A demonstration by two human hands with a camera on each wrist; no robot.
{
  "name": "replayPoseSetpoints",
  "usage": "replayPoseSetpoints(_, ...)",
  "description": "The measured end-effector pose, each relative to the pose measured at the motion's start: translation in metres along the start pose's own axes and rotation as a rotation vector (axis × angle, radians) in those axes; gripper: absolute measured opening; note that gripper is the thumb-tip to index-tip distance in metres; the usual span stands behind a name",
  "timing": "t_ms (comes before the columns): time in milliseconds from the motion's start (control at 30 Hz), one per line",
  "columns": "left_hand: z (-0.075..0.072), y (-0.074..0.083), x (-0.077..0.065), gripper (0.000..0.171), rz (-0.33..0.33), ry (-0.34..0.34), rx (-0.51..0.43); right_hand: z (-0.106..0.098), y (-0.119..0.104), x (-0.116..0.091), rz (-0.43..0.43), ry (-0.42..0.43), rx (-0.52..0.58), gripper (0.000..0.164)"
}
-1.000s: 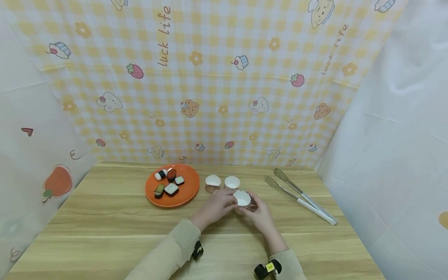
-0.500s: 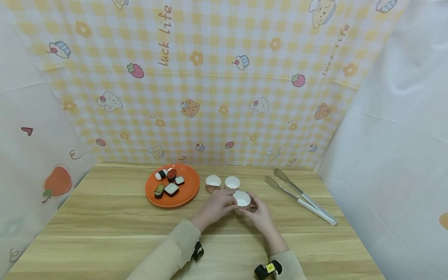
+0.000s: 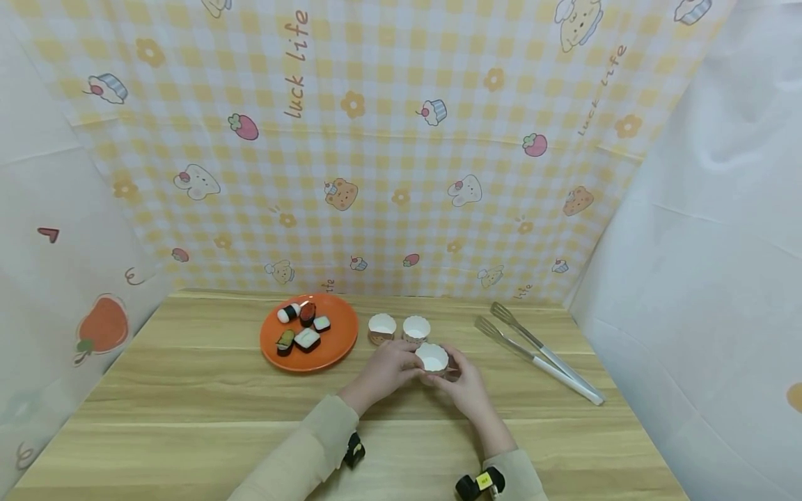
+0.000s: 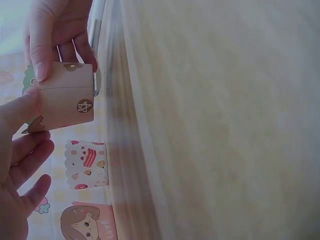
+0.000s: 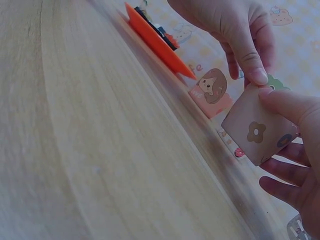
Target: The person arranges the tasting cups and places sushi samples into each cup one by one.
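Near the middle of the table, my two hands hold a paper baking cup (image 3: 432,358), its white, scalloped opening facing up. My left hand (image 3: 392,363) pinches the cup's left side, thumb on the near wall. From the right, my right hand (image 3: 465,384) grips the opposite side, its thumb also in front. The cup's outside is plain pinkish-brown with a small star badge and a flower print, plain to see in the left wrist view. Just behind stand two more baking cups, one with a girl's face (image 5: 213,87) and one with a cake print (image 4: 89,164).
Left of the cups lies an orange plate (image 3: 342,339) bearing several toy sushi pieces (image 3: 307,339). Metal tongs with white handles (image 3: 564,378) lie at the right. A checked cloth (image 3: 401,153) hangs along the table's back edge.
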State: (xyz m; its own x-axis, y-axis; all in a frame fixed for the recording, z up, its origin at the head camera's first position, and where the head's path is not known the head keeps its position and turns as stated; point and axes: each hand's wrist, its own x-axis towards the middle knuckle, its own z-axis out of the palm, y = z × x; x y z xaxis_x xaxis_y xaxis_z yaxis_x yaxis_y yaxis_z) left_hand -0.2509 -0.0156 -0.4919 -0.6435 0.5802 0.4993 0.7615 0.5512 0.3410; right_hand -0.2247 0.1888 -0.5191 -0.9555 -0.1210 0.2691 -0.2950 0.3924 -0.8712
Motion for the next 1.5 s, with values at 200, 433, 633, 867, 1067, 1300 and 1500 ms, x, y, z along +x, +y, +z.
replayPoseSetpoints(200, 0.0015, -0.0026, -0.0003, 0.011, 0.007, 0.012, -0.018, 0.0006, -0.0006, 0.0008, 0.002, 0.006, 0.005, 0.062)
replayPoseSetpoints(433, 0.0011, -0.0030, -0.0006, 0.011, 0.023, 0.025, -0.005, 0.0014, 0.0002, 0.0003, 0.005, 0.001, 0.010, 0.064)
replayPoseSetpoints(633, 0.0008, -0.0026, -0.0011, 0.011, 0.022, 0.021, 0.010, 0.0011, -0.0005, -0.0014, 0.010, -0.006, 0.011, 0.063)
replayPoseSetpoints(867, 0.0004, -0.0031, -0.0023, 0.010, 0.026, -0.008, -0.013, 0.0002, 0.0021, -0.0027, 0.013, -0.027, 0.032, 0.065)
replayPoseSetpoints(1067, -0.0047, -0.0003, -0.0015, 0.011, 0.017, -0.065, -0.062, -0.0003, 0.0031, -0.0041, 0.006, -0.020, 0.012, 0.067)
replayPoseSetpoints(1300, -0.0069, -0.0004, 0.0001, 0.009, 0.066, -0.017, -0.075, -0.0002, 0.0029, -0.0038, 0.005, -0.019, -0.001, 0.068)
replayPoseSetpoints(1500, -0.0078, -0.0004, 0.0015, 0.011, 0.071, 0.000, -0.108, 0.0001, 0.0029, -0.0044, 0.004, -0.019, 0.001, 0.067)
